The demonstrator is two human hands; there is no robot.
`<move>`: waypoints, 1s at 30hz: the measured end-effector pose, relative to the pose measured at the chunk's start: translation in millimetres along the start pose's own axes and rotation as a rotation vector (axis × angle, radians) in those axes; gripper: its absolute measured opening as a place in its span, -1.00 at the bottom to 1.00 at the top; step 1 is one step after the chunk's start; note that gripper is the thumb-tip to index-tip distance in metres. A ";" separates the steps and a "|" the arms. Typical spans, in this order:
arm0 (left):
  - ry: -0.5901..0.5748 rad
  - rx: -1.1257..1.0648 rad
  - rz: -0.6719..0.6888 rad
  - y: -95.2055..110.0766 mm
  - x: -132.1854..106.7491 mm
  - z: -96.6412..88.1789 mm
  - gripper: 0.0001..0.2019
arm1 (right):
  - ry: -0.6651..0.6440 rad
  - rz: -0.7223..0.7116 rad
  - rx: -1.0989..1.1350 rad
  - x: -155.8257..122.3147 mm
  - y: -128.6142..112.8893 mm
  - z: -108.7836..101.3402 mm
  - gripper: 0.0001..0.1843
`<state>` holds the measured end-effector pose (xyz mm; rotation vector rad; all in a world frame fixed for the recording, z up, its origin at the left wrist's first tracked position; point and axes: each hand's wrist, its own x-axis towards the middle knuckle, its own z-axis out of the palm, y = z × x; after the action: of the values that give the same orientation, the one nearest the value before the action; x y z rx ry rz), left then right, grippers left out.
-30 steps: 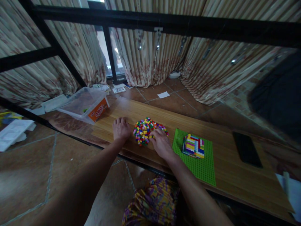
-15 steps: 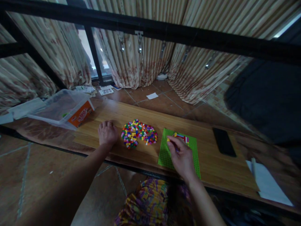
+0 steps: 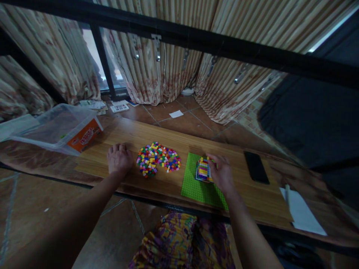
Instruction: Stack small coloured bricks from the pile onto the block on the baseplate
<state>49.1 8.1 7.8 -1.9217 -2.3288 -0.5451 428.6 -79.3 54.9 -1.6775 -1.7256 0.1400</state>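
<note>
My right hand (image 3: pixel 222 172) is at the right side of a low block of striped, multicoloured toy bricks (image 3: pixel 203 170) on a green baseplate (image 3: pixel 193 186). Its thumb and fingers pinch a small yellow brick at the block's far corner; the fingers partly cover that spot. Left of the plate, many loose small bricks (image 3: pixel 151 158) lie in a curved pile on the wooden board (image 3: pixel 168 188). My left hand (image 3: pixel 120 160) rests palm down on the board beside the pile, fingers lying forward and slightly bent, with nothing seen in it.
A clear plastic box (image 3: pixel 56 127) with an orange label stands at the left end. To the right lie a black phone (image 3: pixel 256 167) and white paper (image 3: pixel 304 215) with a pen-like stick (image 3: pixel 287 196). A dark metal bar (image 3: pixel 179 33) crosses overhead in front of curtains.
My right hand has moved from over the baseplate to the brick block's far right corner, bringing the yellow brick there and uncovering the block. My left hand stays resting. The view has shifted right.
</note>
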 end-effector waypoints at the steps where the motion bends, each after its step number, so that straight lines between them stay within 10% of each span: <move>1: 0.002 0.001 0.002 -0.2 0.0 0.5 -0.62 | -0.008 -0.001 -0.009 0.2 1.1 1.1 -0.63; 30: -0.004 0.019 0.006 2.1 -1.0 -2.7 -0.61 | -0.134 0.290 0.300 3.8 20.8 17.6 -0.66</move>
<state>50.8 6.6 10.6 -1.9228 -2.3210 -0.5165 436.5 -65.9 32.3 -1.7100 -1.4592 0.6269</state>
